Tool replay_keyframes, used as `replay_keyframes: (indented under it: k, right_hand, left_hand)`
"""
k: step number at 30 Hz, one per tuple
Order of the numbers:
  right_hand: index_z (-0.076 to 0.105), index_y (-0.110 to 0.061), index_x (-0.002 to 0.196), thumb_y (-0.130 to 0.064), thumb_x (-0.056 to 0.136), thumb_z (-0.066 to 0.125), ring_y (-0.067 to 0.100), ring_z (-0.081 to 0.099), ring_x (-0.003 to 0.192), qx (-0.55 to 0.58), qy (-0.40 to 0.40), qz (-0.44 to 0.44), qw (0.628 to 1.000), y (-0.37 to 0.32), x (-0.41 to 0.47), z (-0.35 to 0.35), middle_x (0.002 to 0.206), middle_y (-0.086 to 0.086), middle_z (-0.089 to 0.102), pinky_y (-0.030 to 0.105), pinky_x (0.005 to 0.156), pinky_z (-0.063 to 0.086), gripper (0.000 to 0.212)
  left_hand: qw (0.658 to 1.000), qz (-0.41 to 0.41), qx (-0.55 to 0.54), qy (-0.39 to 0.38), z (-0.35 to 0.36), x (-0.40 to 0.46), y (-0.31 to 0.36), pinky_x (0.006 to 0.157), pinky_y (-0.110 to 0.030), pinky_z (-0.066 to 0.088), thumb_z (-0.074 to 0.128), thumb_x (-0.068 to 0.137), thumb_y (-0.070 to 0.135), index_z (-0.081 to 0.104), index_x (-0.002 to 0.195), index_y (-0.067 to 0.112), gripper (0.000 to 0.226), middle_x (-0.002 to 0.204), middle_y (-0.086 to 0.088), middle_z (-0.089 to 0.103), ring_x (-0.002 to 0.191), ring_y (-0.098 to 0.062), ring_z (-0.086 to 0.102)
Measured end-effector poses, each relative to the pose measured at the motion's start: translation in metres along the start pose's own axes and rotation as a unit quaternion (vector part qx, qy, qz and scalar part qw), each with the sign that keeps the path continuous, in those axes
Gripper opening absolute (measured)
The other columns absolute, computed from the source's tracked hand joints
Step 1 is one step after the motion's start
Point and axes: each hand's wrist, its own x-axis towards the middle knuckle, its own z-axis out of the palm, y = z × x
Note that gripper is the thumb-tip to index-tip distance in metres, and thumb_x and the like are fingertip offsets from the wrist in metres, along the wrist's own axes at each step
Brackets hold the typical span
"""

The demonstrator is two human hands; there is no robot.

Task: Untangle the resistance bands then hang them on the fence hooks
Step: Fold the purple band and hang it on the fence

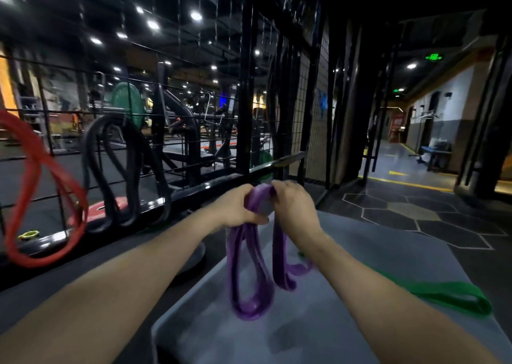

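Both hands hold the purple band (pixel 250 269) up over the gray tabletop (pixel 318 322). The left hand (pixel 241 207) and the right hand (pixel 293 205) each have fingers curled round its top. Its loops hang down, maybe still twisted. A green band (pixel 454 294) lies on the tabletop. Red (pixel 36 186) and black bands (pixel 124 175) hang on the fence (pixel 243 86).

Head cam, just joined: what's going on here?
A person holds a tangled purple rubber resistance band up in both hands, left hand and right hand gripping its top, loops dangling over a grey padded mat. A green flat band lies on that mat. A red loop band and thick black bands already hang on the black wire fence.
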Motion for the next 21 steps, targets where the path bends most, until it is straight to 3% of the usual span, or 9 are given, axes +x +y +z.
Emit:
replay_keyframes:
  k: [5,8,11,17,21]
  right_hand:
    - [0.062,-0.001,0.097,-0.008,0.087,0.049,0.035,0.059,0.091,0.082,0.027,0.058,0.995,-0.004,0.028,-0.007,0.097,0.017,0.064,0.039,0.073,0.045,0.018]
    - [0.062,-0.001,0.102,-0.008,0.089,0.050,0.035,0.059,0.089,0.122,0.048,0.053,0.990,-0.001,0.036,-0.003,0.103,0.013,0.057,0.044,0.077,0.048,0.019]
    - [0.055,-0.009,0.118,-0.012,0.091,0.053,0.032,0.058,0.093,0.147,0.055,0.033,0.987,-0.006,0.050,0.008,0.115,0.007,0.050,0.048,0.078,0.050,0.027]
    - [0.055,-0.013,0.103,-0.007,0.088,0.053,0.025,0.056,0.085,0.199,0.088,-0.017,0.976,-0.026,0.095,0.026,0.098,0.005,0.055,0.038,0.069,0.047,0.016]
    - [0.055,-0.015,0.105,-0.008,0.087,0.055,0.023,0.056,0.089,0.233,0.100,-0.013,0.967,-0.041,0.133,0.038,0.101,0.003,0.055,0.039,0.076,0.047,0.020]
  left_hand:
    - [0.989,-0.004,-0.134,0.067,-0.008,-0.014,-0.007,0.066,-0.018,0.051,0.075,0.076,0.011,0.057,0.097,0.016,0.028,0.085,0.003,0.066,0.075,-0.010,0.063]
    - [0.969,0.027,-0.212,0.127,-0.028,-0.015,-0.005,0.073,-0.017,0.052,0.075,0.075,0.009,0.061,0.096,0.016,0.026,0.095,-0.003,0.069,0.083,-0.011,0.066]
    - [0.958,0.057,-0.219,0.175,-0.048,-0.011,-0.003,0.073,-0.014,0.050,0.075,0.074,0.007,0.062,0.094,0.018,0.027,0.094,-0.001,0.069,0.082,-0.006,0.065]
    - [0.943,0.049,-0.187,0.269,-0.086,0.005,0.001,0.083,-0.037,0.051,0.075,0.074,0.005,0.050,0.092,0.023,0.035,0.088,-0.008,0.063,0.079,-0.019,0.059]
    - [0.953,0.028,-0.095,0.286,-0.111,0.023,0.010,0.076,-0.045,0.051,0.074,0.073,0.000,0.045,0.096,0.018,0.042,0.078,-0.001,0.057,0.068,-0.019,0.055]
